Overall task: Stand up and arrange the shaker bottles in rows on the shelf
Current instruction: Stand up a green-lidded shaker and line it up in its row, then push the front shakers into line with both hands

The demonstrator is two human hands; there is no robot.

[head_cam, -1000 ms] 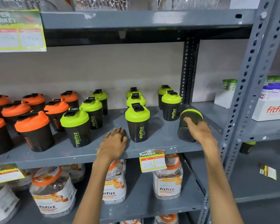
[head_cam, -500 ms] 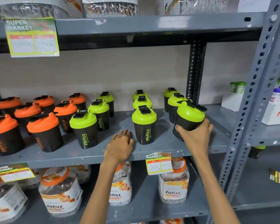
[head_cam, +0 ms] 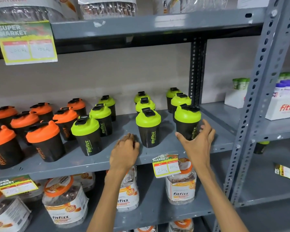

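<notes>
Even indoor light, soft shadows, slight blur, wide-angle bending at edges.

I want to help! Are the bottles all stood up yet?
Nearly. Every shaker on this shelf stands upright in rows, orange left, green right. The right hand is opening around the front-right shaker; the left hand rests on the shelf. One dark bottle sits beyond the post.

Right hand [head_cam: 197,141] spread in a loose grip; left hand [head_cam: 125,152] rests palm-down.

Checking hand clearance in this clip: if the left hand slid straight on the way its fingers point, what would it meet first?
Probably the front green-lidded shaker, just ahead and slightly right of the left hand; depth is unclear, so it might pass on its left.
</notes>
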